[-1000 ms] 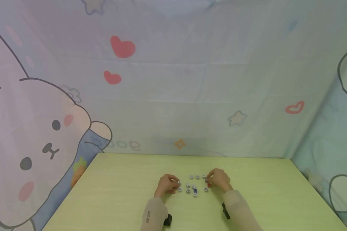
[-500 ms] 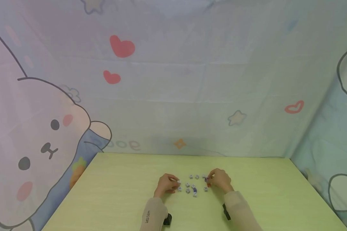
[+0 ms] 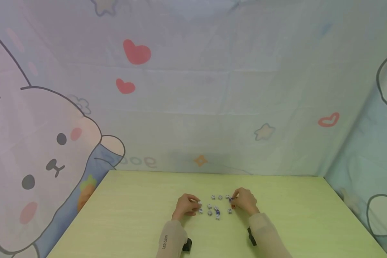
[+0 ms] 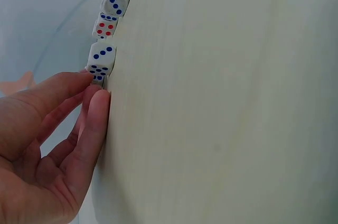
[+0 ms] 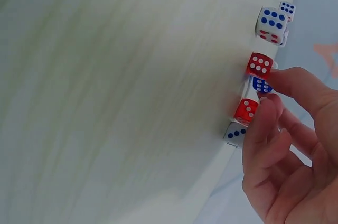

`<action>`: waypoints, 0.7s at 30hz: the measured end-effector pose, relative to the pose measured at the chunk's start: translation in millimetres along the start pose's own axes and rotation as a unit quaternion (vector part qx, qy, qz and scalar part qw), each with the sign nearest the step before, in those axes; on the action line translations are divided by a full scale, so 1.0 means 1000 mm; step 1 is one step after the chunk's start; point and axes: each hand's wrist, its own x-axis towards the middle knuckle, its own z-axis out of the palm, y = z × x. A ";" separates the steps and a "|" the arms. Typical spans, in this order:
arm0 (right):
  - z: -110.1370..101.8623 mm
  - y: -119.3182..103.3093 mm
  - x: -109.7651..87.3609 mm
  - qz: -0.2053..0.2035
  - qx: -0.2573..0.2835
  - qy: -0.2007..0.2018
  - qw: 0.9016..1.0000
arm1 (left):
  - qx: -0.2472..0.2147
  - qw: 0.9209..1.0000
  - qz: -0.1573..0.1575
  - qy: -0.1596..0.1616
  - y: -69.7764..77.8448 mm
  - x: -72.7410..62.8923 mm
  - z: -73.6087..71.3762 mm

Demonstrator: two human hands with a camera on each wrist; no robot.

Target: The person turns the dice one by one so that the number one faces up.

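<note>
Small dice lie on the pale table, and each hand is at one side of the group. My left hand (image 3: 185,206) pinches a white die (image 4: 98,80) between index finger and thumb, at the left end of the group. Just beside it sits another white die (image 4: 101,57) with blue dots. On the right, my right hand (image 3: 245,200) pinches a blue die (image 5: 261,85) with thumb and index finger. A red die (image 5: 260,65) lies against the index fingertip, and a second red die (image 5: 246,110) is by the thumb. A white die (image 5: 235,134) is partly hidden by the fingers.
Several white dice (image 3: 209,206) stand between the hands, with a blue die (image 3: 217,212) among them. More white dice (image 3: 220,197) form a back row. The table (image 3: 132,215) ends at a printed cloth backdrop (image 3: 193,107).
The blue die at my right fingertips has shifted slightly, and the red die beside it is now more covered by the fingers. My left hand stays in place.
</note>
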 end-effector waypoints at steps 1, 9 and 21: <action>0.001 0.001 0.001 -0.001 0.002 0.001 1.000 | -0.001 1.000 0.000 0.000 0.000 0.000 0.000; 0.002 0.003 0.004 -0.016 0.007 0.008 1.000 | -0.006 1.000 -0.001 -0.002 -0.002 0.003 0.000; 0.006 0.007 0.005 -0.016 0.033 -0.003 0.999 | -0.002 1.000 0.002 -0.006 -0.001 0.001 -0.001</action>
